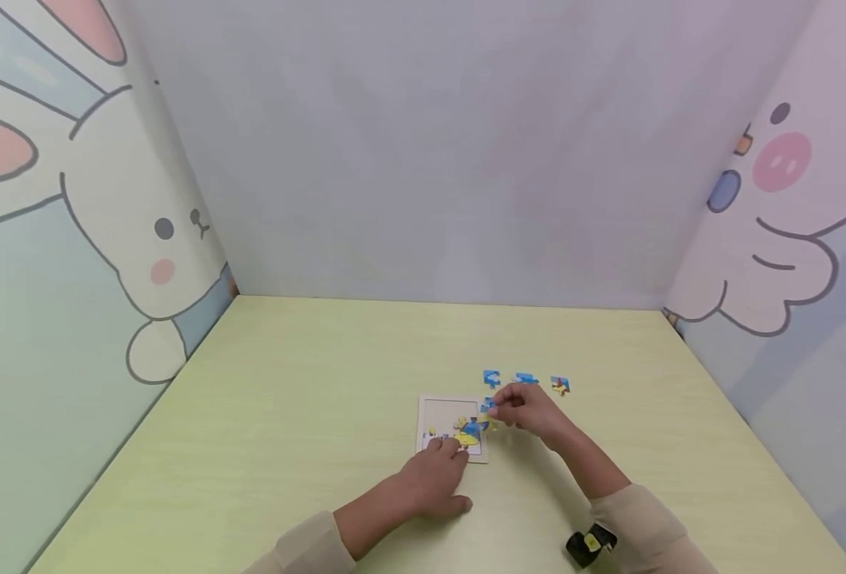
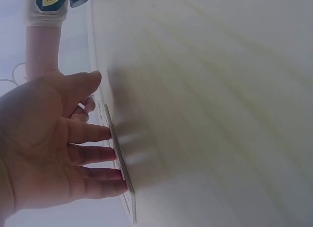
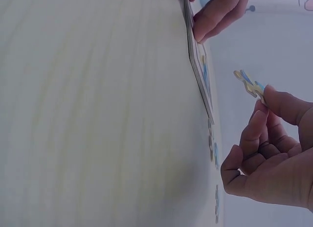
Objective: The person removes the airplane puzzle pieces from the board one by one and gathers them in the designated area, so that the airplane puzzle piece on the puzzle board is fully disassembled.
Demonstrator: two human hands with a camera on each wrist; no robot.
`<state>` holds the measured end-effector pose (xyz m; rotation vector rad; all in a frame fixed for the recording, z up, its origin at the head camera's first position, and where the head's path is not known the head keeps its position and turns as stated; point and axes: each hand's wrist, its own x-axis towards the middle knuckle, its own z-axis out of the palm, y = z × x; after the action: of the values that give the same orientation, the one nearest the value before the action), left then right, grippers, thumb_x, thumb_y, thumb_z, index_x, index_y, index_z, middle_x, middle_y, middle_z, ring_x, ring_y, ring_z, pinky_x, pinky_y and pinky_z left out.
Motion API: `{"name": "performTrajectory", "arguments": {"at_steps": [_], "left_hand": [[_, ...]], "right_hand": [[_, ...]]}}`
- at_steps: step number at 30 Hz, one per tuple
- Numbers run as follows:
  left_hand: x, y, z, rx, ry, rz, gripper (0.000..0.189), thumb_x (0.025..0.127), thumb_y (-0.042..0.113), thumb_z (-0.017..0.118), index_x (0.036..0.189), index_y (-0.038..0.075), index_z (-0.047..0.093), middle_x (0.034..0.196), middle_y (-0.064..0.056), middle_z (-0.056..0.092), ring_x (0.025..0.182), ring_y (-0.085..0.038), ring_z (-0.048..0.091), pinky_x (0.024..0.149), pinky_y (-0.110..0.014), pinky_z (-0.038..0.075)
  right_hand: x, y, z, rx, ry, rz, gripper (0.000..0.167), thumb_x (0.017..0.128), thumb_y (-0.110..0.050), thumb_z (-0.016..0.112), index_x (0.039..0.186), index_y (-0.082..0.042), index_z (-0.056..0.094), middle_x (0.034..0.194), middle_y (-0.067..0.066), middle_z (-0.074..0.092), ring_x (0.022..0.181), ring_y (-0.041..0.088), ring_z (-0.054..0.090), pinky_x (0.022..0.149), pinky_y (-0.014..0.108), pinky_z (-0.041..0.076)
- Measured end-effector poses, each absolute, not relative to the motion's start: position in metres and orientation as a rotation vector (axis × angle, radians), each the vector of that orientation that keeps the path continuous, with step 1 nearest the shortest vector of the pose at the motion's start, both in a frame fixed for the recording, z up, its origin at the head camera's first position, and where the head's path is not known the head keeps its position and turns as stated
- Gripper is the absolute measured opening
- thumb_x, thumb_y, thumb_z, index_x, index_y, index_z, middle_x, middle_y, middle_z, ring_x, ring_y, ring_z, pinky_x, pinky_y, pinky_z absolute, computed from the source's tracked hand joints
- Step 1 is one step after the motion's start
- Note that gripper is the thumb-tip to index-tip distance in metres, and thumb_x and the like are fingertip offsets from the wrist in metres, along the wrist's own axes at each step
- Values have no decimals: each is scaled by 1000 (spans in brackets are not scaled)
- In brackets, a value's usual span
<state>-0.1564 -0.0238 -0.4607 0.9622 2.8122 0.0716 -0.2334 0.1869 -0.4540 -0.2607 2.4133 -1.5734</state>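
Note:
A square puzzle tray (image 1: 420, 422) with a pale rim lies on the table; blue, yellow and white pieces fill part of its lower area. My left hand (image 1: 433, 482) rests its fingertips on the tray's near edge, fingers extended, as the left wrist view also shows. Between thumb and index finger, my right hand (image 1: 530, 413) pinches a small jigsaw piece (image 3: 250, 83), which is held above the table near the tray's right edge. A yellowish piece is partly visible under the right hand.
Behind the right hand lie several loose jigsaw pieces, among them a blue one (image 1: 491, 378), a partly covered blue one (image 1: 525, 377) and a red-and-yellow one (image 1: 560, 385). Walls with cartoon animals enclose the pale table (image 1: 308, 375). A black device (image 1: 589, 545) is strapped at the right wrist.

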Motion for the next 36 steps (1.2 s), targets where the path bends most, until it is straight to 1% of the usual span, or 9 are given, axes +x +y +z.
{"name": "performTrajectory", "arguments": {"at_steps": [3, 8, 15, 19, 26, 29, 33, 36], "left_hand": [[-156, -24, -460, 961, 2817, 71, 64, 82, 51, 63, 127, 6, 54, 123, -4, 47, 109, -22, 44, 87, -30, 42], [-154, -24, -458, 971, 2818, 72, 63, 82, 50, 63, 127, 6, 54, 124, -5, 47, 109, -22, 44, 88, -30, 42], [-154, -23, -455, 981, 2839, 53, 58, 84, 49, 62, 123, 6, 56, 119, -5, 50, 104, -21, 46, 82, -30, 44], [-153, -23, -452, 985, 2839, 41, 58, 84, 49, 62, 123, 6, 57, 118, -5, 51, 103, -21, 47, 82, -29, 43], [-150, -23, -453, 945, 2859, 23, 57, 84, 53, 60, 123, 12, 57, 122, -1, 50, 109, -21, 47, 80, -38, 44], [-149, -23, -453, 967, 2879, 16, 55, 83, 55, 59, 121, 14, 58, 124, -1, 50, 111, -21, 46, 83, -40, 42], [-148, -21, -452, 1014, 2903, 25, 53, 83, 55, 60, 117, 15, 60, 121, -1, 50, 111, -22, 46, 87, -42, 39], [-147, -17, -449, 1061, 2908, 43, 52, 83, 54, 61, 116, 14, 60, 118, 0, 51, 109, -22, 47, 87, -41, 39]], "right_hand": [[-234, 193, -456, -241, 2456, -1546, 18, 83, -14, 70, 91, -1, 62, 77, 5, 58, 66, 19, 50, 58, 33, 42], [-237, 206, -455, -192, 2512, -1521, 15, 84, -11, 69, 91, 0, 61, 76, 5, 59, 67, 19, 51, 60, 35, 44], [-245, 225, -456, -155, 2480, -1540, 18, 84, -11, 68, 93, 2, 59, 77, 6, 58, 66, 19, 50, 56, 33, 41], [-247, 234, -458, -128, 2492, -1516, 20, 84, -13, 69, 94, 2, 59, 77, 5, 57, 66, 20, 50, 55, 32, 40], [-253, 247, -459, -98, 2527, -1488, 21, 84, -12, 69, 97, 3, 62, 74, 3, 59, 64, 19, 50, 54, 31, 39], [-256, 251, -459, -92, 2531, -1469, 19, 84, -10, 67, 97, 4, 62, 72, 3, 58, 62, 18, 48, 54, 30, 38], [-261, 253, -460, -82, 2547, -1446, 16, 84, -7, 67, 94, 4, 62, 71, 4, 56, 60, 17, 46, 53, 30, 38], [-264, 254, -461, -72, 2563, -1436, 15, 83, -6, 67, 93, 4, 62, 71, 4, 56, 60, 18, 47, 54, 30, 38]]}}
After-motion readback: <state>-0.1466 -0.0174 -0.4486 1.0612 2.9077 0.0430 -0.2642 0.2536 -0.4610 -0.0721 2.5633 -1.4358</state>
